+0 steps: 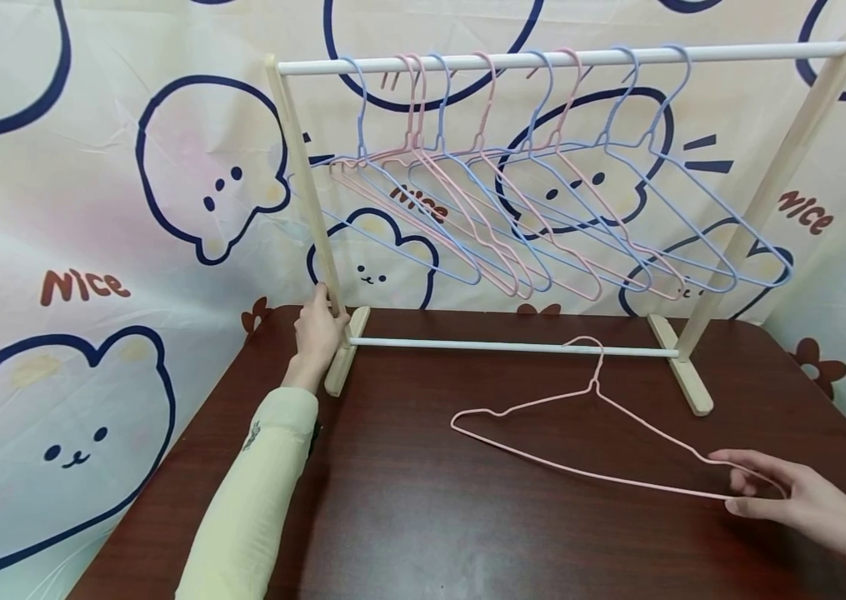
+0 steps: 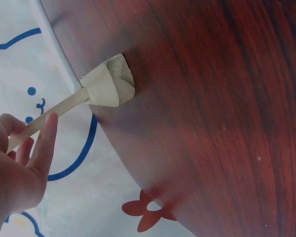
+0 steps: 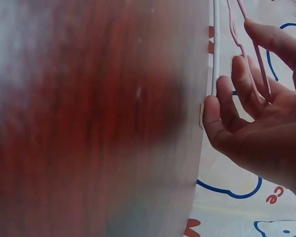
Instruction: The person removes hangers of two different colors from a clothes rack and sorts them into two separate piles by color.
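A pink clothes hanger [image 1: 595,476] is held by its right corner in my right hand [image 1: 786,492], thumb on the bottom bar and fingers at the sloping arm. Its hook points up toward the rack's lower rail. In the right wrist view, the hanger's corner [image 3: 259,54] lies within the right hand [image 3: 266,103]. My left hand [image 1: 319,329] grips the left wooden post [image 1: 310,192] of the clothes rack low down, just above its foot. The left wrist view shows the left hand [image 2: 24,163] with fingers around that post [image 2: 64,104].
Several pink and blue hangers [image 1: 535,150] hang from the rack's white top rail [image 1: 460,62]. A white lower rail [image 1: 468,344] joins the two feet, with the right foot [image 1: 681,367] on the dark wooden table [image 1: 423,517]. A printed cloth [image 1: 190,167] stands behind.
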A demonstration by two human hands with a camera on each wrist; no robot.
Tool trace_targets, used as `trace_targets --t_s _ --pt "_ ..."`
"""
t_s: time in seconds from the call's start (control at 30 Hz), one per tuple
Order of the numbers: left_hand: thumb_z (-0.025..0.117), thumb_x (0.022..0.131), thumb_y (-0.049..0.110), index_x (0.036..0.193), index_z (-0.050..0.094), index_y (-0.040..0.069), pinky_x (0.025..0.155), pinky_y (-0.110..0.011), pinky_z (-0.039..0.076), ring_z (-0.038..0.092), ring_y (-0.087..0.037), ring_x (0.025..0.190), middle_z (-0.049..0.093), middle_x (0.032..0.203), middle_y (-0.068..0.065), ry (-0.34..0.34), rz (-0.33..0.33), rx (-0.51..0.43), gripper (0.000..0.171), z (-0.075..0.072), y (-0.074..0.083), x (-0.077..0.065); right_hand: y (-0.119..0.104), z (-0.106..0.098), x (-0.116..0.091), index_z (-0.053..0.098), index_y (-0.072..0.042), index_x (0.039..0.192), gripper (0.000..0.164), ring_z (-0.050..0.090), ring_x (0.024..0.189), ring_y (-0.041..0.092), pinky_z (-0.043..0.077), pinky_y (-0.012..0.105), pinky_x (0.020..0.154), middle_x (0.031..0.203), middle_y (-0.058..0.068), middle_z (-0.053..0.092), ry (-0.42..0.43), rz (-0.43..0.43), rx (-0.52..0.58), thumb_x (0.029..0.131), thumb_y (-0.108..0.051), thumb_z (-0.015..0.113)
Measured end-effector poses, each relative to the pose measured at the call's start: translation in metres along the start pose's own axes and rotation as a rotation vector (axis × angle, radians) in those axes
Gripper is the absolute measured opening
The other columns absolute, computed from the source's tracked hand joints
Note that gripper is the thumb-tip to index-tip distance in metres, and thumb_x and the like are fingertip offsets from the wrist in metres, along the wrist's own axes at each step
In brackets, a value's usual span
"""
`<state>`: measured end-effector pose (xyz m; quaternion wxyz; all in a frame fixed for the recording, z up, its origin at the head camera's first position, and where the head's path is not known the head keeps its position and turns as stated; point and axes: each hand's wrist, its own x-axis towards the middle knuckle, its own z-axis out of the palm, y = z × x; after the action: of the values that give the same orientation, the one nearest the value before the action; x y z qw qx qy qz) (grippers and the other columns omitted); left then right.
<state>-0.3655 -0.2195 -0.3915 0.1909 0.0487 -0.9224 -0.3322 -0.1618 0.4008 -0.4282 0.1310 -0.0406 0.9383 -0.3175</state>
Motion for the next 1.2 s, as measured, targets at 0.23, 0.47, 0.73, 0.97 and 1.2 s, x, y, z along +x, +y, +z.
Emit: trace_targets --t_s 0.23,0.47,0.73,0.97,1.2 --pt "0.061 0.096 0.014 0.126 0.047 0.006 0.086 -0.056 0.054 0.067 -0.043 0.100 0.065 0.114 -0.023 -0.003 -0.001 0.007 0.034 0.001 -0.001 0.001 0.011 0.000 0.002 0.058 -0.011 0.136 0.053 0.052 0.086 -0.002 0.041 0.020 0.065 0.104 -0.002 0.060 -0.007 -0.100 -0.060 0.090 -0.034 0.073" --pt "0.062 0.096 0.014 0.125 0.047 0.006 0.085 -0.055 0.054 0.067 -0.043 0.100 0.065 0.113 -0.024 0.000 0.001 0.005 0.034 0.001 -0.001 0.000 0.012 0.000 0.006 0.062 -0.018 0.133 0.052 0.046 0.085 -0.004 0.038 0.020 0.067 0.106 0.000 0.056 -0.014 -0.116 -0.159 0.088 -0.040 0.074" --pt "0.063 0.095 0.013 0.124 0.048 0.006 0.085 -0.056 0.055 0.067 -0.043 0.099 0.066 0.112 -0.024 0.005 0.002 0.007 0.034 0.001 0.000 0.001 0.011 0.001 0.008 0.063 -0.010 0.130 0.055 0.041 0.083 -0.005 0.036 0.021 0.065 0.110 0.004 0.055 0.050 -0.134 -0.208 0.085 -0.036 0.077" --pt "0.062 0.095 0.013 0.125 0.047 0.006 0.085 -0.056 0.054 0.067 -0.043 0.100 0.066 0.114 -0.024 0.005 0.006 0.013 0.034 0.001 0.000 0.000 0.009 -0.003 0.008 0.064 -0.008 0.128 0.056 0.042 0.089 -0.011 0.040 0.019 0.068 0.117 0.009 0.058 0.072 -0.143 -0.243 0.082 -0.034 0.080" --pt "0.061 0.095 0.013 0.125 0.047 0.005 0.085 -0.056 0.054 0.067 -0.044 0.100 0.066 0.114 -0.025 0.004 0.005 0.015 0.034 0.001 0.000 0.000 0.003 -0.007 0.008 0.066 -0.007 0.123 0.051 0.040 0.096 -0.020 0.042 0.012 0.070 0.119 0.012 0.061 0.157 -0.211 -0.227 0.080 -0.029 0.082"
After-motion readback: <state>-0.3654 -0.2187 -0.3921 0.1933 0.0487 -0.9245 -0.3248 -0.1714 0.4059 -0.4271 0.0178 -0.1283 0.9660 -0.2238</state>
